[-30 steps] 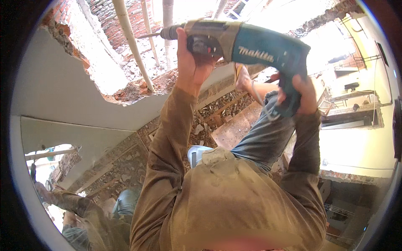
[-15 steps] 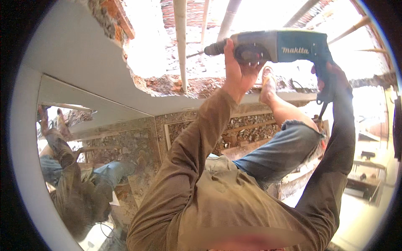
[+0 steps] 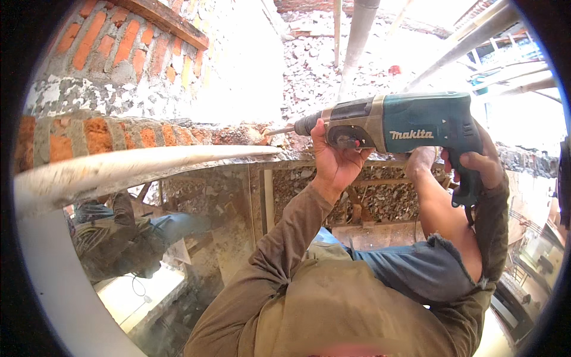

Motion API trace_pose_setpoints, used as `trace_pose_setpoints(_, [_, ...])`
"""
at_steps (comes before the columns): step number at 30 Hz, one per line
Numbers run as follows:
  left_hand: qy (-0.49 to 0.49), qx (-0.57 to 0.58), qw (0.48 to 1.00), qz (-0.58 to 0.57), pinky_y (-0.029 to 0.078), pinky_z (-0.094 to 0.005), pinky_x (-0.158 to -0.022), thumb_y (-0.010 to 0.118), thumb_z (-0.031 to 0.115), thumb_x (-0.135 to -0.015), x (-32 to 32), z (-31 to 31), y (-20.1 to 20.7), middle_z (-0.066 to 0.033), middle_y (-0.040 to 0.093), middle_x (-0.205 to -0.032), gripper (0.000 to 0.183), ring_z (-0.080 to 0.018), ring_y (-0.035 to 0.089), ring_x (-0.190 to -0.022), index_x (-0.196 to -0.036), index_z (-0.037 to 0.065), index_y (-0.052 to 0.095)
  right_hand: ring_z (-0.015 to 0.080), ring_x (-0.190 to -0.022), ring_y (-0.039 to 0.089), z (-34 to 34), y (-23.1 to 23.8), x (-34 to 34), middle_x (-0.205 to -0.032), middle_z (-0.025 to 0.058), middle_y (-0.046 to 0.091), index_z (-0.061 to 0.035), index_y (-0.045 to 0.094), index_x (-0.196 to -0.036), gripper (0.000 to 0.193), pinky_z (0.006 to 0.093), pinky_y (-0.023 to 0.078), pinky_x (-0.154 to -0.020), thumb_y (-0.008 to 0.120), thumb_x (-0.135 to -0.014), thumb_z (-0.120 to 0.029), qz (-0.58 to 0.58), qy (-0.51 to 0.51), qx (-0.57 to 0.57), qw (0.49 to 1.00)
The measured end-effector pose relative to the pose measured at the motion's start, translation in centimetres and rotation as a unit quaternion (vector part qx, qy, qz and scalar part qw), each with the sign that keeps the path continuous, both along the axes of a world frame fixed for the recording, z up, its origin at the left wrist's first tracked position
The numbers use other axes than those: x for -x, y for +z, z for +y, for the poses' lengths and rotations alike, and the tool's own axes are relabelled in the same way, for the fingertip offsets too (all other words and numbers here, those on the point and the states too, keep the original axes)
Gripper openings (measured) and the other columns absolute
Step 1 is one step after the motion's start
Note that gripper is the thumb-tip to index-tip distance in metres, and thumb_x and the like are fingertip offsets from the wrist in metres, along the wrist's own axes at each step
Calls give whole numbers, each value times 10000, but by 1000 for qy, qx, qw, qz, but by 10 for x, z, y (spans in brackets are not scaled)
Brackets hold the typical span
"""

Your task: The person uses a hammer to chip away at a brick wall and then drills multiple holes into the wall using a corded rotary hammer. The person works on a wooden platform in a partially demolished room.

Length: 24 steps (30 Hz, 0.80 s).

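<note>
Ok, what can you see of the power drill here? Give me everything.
The power drill has a teal, plastic-looking body, a grey-brown front section, a dark chuck and a slim metallic bit. It is held roughly level, pointing left, its bit tip at the broken brick edge; contact is unclear. The right hand grips its dark rear handle; the left hand supports the front from below. Whether it is running cannot be told.

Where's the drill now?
Head view, above and right of centre: the drill, left hand at its front, right hand at its rear, bit pointing left at brickwork.
</note>
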<state>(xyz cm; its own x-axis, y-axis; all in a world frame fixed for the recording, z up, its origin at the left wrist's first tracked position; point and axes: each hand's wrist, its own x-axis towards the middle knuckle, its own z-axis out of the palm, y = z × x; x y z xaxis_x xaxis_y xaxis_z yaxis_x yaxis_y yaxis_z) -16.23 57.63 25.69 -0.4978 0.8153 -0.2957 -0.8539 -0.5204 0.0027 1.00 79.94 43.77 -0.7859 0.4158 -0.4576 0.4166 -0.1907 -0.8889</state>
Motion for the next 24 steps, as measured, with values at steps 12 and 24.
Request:
trace_pose_setpoints(12, [48, -65, 995, -51, 580, -435, -953, 620, 666, -922, 27, -20, -16, 14, 701, -1309, 630, -211, 667, -1192, -1361, 216, 643, 231, -880, 690, -10, -12, 48, -1067, 169, 675, 31, 335, -1543, 851, 362, 586, -771, 630, -747, -22, 4, 147, -57, 988])
trace_pose_setpoints(24, [96, -47, 994, 5, 441, -414, -1142, 639, 691, -884, 26, -41, -35, 23, 660, -1389, 661, -218, 598, -1311, -1359, 231, 657, 321, -1250, 618, -38, -14, 38, -1356, 234, 603, 67, 328, -1565, 870, 434, 479, -1059, 745, -803, 13, 126, 252, -383, 880])
